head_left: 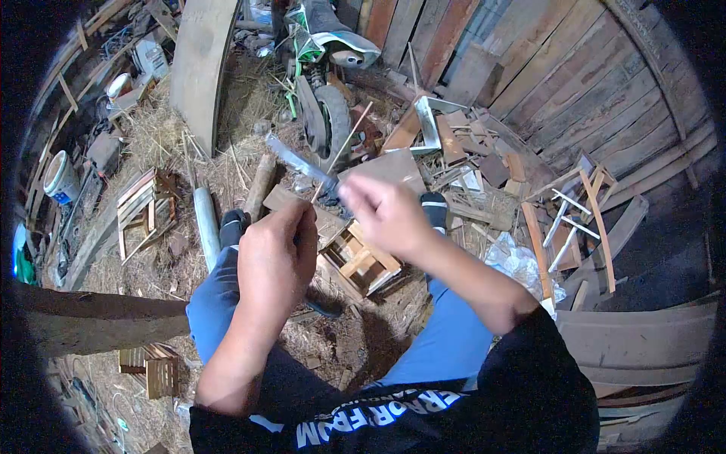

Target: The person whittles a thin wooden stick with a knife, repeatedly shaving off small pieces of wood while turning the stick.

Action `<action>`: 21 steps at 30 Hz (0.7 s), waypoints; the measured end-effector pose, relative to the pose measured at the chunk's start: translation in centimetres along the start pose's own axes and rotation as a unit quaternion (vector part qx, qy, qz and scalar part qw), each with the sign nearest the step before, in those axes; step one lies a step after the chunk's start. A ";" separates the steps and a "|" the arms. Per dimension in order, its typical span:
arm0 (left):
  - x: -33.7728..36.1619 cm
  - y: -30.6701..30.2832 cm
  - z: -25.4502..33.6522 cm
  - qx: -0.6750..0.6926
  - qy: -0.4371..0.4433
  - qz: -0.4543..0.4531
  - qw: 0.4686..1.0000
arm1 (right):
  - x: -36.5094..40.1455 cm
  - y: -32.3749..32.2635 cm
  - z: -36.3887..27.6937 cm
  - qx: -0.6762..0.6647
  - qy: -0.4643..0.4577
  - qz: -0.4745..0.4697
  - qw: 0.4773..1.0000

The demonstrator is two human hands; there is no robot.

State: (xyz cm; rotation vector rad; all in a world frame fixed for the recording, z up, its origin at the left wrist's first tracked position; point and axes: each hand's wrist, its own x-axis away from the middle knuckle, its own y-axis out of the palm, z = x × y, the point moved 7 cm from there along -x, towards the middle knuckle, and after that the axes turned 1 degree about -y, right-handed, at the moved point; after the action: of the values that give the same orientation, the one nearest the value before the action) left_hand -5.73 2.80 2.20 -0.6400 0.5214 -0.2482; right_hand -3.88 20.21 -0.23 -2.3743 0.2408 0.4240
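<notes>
My right hand point(387, 216) is closed around the handle of a knife point(293, 158), its broad pale blade pointing up and to the left. A thin wooden stick point(350, 138) slants up from my left hand point(274, 253), whose fingers are pinched round its lower end. Near the knife's handle, the blade crosses over the stick in this view. Below both hands, a small slatted wooden crate point(361, 261) sits on the ground between my legs, partly covered by my right hand.
Straw covers the ground. A motorbike wheel point(333, 121) stands ahead, with scrap wood point(473, 144) to its right. Slatted wooden pieces point(144, 208) and a white bucket point(60, 178) lie left. A wooden frame point(575, 219) and crumpled plastic point(518, 261) are at the right.
</notes>
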 end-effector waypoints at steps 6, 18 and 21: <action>0.1 -0.1 0.2 0.015 -0.008 -0.001 1.000 | -1.6 -1.6 0.6 0.031 0.071 -0.004 0.997; -0.1 -0.4 -0.3 -0.008 -0.001 0.016 1.000 | -0.4 0.6 -0.4 0.014 -0.006 -0.014 1.000; 0.2 -0.2 -0.2 -0.004 0.009 0.013 1.000 | -1.7 -0.5 1.7 -0.009 0.044 -0.010 0.999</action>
State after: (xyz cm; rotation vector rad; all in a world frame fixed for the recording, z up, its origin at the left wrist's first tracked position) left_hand -5.68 2.50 2.09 -0.6384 0.5482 -0.2278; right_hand -5.73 21.78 -0.48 -2.4144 0.2540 0.3148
